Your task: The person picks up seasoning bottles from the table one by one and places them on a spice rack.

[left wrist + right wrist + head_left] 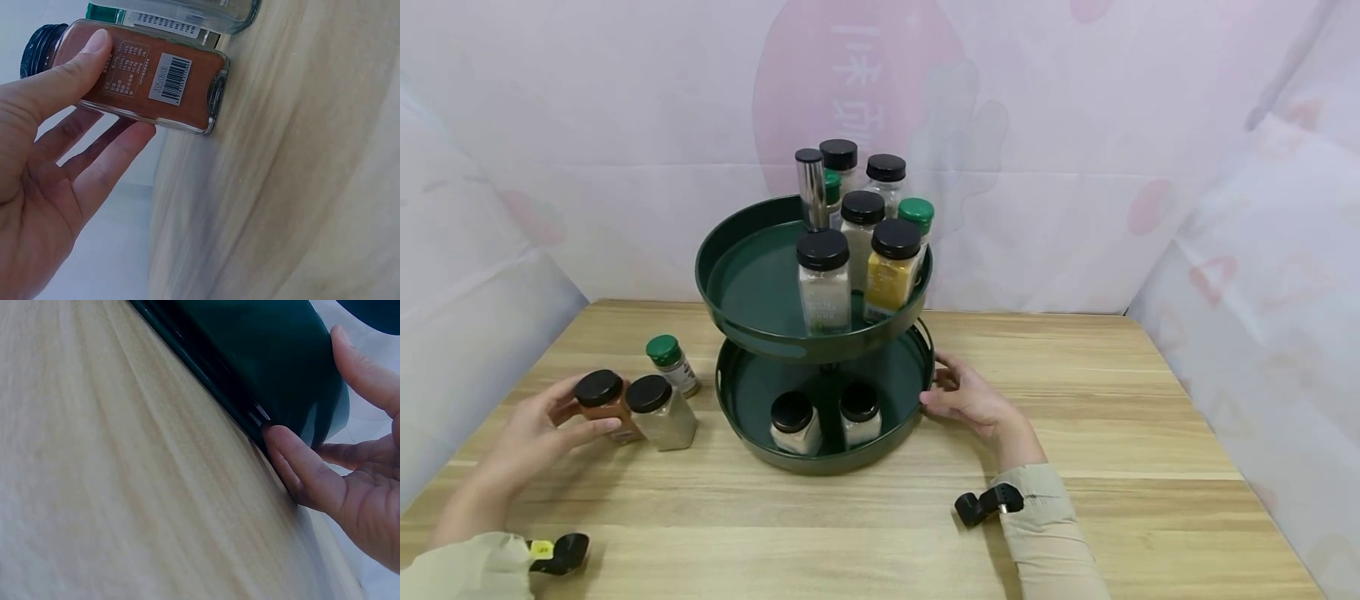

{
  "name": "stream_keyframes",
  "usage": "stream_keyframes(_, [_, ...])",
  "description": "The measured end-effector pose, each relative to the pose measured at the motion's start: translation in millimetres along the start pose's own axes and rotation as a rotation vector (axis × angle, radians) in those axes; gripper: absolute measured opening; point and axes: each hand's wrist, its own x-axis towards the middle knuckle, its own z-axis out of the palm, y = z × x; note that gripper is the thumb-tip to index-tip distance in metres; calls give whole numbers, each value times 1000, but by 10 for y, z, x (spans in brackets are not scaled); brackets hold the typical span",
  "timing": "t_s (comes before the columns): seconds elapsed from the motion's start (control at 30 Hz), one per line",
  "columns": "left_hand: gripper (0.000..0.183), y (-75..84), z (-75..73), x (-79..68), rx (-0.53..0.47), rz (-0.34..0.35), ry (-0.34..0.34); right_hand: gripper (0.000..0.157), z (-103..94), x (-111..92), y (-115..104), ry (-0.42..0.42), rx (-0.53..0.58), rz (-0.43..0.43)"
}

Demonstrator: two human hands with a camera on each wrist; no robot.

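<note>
Between thumb and fingers, my left hand [538, 429] holds a jar of reddish-brown spice [134, 72] with a black lid. Its barcode label faces the left wrist camera. Right beside it stands a black-lidded jar of pale powder [662, 414], with a green-capped spice bottle [673, 365] behind. At the other side, my right hand [973, 404] grips the edge of the lower tray [831, 462] of a dark green two-tier spice rack. In the right wrist view, its fingertips [281, 434] lie against the tray's outer wall.
Several jars and bottles crowd the right part of the upper tray [748, 275], among them a yellow spice jar [889, 279] and a silver cylinder [811, 190]. Two black-lidded jars [795, 423] stand in the lower tray. White printed cloth [1037, 233] encloses the wooden table [775, 533].
</note>
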Motion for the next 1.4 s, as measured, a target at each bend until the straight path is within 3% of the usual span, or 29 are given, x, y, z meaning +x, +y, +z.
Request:
stream_keyframes(0.33, [58,-7,-52,-103,-8,-24,17,84,3,-14,-12,-2,-7,6])
stream_keyframes(0.83, [59,112,-146,-265,18,79,24,84,14,-11,-13,4,-1,4])
stream_keyframes(1.0, [61,297,-129,-293,37,146,-5,83,7,-13,-13,5,2,4])
stream_keyframes(1.13, [60,456,-94,-283,33,157,-11,83,-3,-20,-14,11,4,3])
stream_keyframes(1.4, [62,713,-14,-292,-50,268,-61,84,13,-12,-15,16,2,13])
